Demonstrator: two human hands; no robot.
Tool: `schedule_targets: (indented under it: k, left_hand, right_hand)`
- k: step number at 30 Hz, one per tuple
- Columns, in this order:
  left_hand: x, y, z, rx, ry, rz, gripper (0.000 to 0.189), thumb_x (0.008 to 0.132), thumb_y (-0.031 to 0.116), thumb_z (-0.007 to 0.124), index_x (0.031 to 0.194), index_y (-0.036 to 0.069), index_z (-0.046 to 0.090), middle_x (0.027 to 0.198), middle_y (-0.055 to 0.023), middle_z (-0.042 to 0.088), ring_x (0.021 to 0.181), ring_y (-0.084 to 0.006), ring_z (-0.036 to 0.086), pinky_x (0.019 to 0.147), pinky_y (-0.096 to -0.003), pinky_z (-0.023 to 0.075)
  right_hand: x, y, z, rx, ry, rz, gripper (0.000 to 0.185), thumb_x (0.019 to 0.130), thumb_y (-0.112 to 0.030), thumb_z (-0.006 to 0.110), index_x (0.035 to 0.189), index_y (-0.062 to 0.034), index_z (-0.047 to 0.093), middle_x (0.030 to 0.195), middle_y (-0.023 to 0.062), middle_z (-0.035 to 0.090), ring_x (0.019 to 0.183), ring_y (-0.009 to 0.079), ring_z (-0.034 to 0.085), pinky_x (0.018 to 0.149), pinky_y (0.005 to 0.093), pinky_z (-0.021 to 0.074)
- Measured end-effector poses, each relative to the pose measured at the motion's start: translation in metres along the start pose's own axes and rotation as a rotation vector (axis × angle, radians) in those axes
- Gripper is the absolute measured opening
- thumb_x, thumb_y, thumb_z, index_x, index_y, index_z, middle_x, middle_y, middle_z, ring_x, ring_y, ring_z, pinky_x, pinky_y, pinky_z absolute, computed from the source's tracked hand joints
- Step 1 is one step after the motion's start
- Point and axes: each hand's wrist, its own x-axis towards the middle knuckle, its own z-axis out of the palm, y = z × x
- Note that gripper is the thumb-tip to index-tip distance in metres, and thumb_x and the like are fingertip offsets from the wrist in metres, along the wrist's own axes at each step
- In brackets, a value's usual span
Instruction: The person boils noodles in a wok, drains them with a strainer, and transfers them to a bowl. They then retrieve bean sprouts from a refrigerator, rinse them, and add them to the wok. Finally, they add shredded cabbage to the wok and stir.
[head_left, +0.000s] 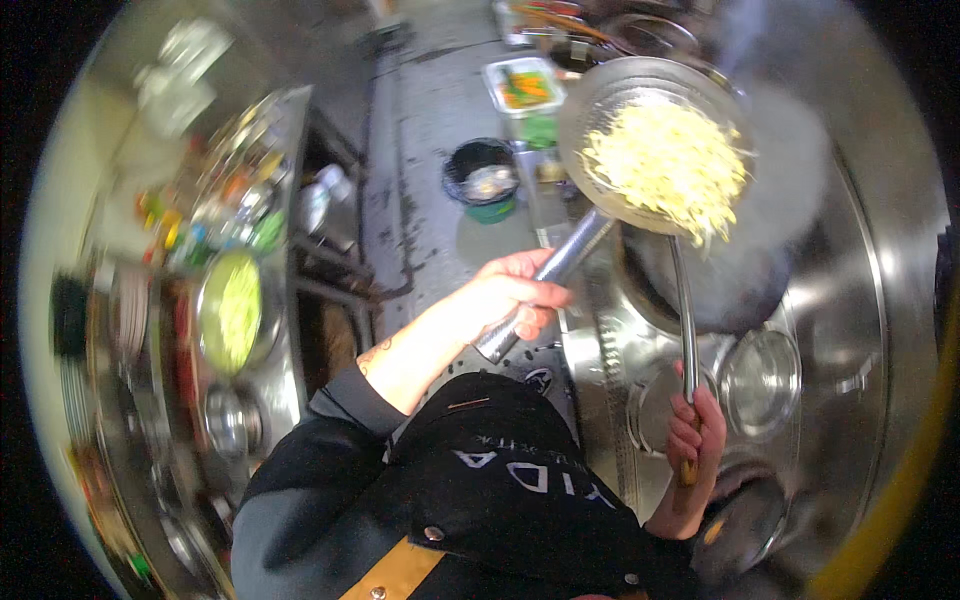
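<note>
My left hand (517, 292) grips the thick tubular metal handle (576, 251) of a round pan or strainer (589, 112); the picture does not settle which. Pale yellow shreds, apparently bean sprouts (667, 165), are heaped in it and some hang over its near rim. Beneath it, on the stove, a dark wok (712, 289) is partly covered by steam or smoke. My right hand (697, 431) is closed around a long-handled metal utensil (684, 315) with a wooden grip end. Its shaft runs up to the pan's near rim, and its head is hidden there.
Two round metal vessels (761, 382) sit in the stainless-steel worktop at right, and a darker pan (742, 525) lies nearer me. A white tray of cut vegetables (525, 88) stands beyond. A lined bin (481, 180) is on the floor. The left counter holds a bowl of green shreds (238, 311).
</note>
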Motion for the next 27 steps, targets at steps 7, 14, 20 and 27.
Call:
schedule_targets:
  k: [7,14,20,27]
  left_hand:
    - [-0.194,-0.059,-0.032,-0.048,0.27,0.407,0.059,0.088,-0.002,0.065,0.14,0.006,0.038,0.087,-0.0043,0.055,0.05,-0.0066,0.046,0.042,-0.0236,0.0398]
    - [-0.397,-0.165,-0.044,-0.186,0.723,0.757,0.058,0.086,0.003,0.069,0.136,0.007,0.041,0.087,-0.0017,0.054,0.05,-0.005,0.044,0.041,-0.0213,0.0378]
    - [-0.53,-0.231,-0.072,-0.215,1.186,1.02,0.05,0.088,0.0,0.066,0.132,0.003,0.043,0.077,-0.0011,0.052,0.05,-0.0064,0.046,0.042,-0.0225,0.0421]
    - [-0.626,-0.265,-0.146,-0.037,1.629,1.015,0.029,0.086,-0.006,0.062,0.11,0.003,0.049,0.075,-0.0029,0.054,0.049,-0.0093,0.051,0.043,-0.0265,0.0465]
  right_hand:
    - [0.056,0.045,0.081,0.14,-0.357,0.532,0.05,0.107,-0.018,0.036,0.152,-0.0008,0.024,0.076,0.0125,0.048,0.042,0.0104,0.04,0.031,0.0249,0.0345]
    - [0.069,0.187,0.2,-0.554,-0.42,0.757,0.043,0.105,-0.015,0.046,0.145,-0.001,0.041,0.066,0.0034,0.044,0.039,0.0068,0.035,0.031,0.0214,0.028]
    - [0.058,0.353,0.29,-0.932,-0.709,0.79,0.025,0.102,-0.019,0.055,0.121,-0.0031,0.059,0.066,0.0019,0.051,0.04,0.0055,0.038,0.032,0.02,0.0286]
    - [0.037,0.512,0.362,-1.228,-0.947,0.655,0.012,0.1,-0.016,0.056,0.093,-0.006,0.056,0.066,-0.0008,0.05,0.045,0.0077,0.044,0.038,0.0247,0.0401]
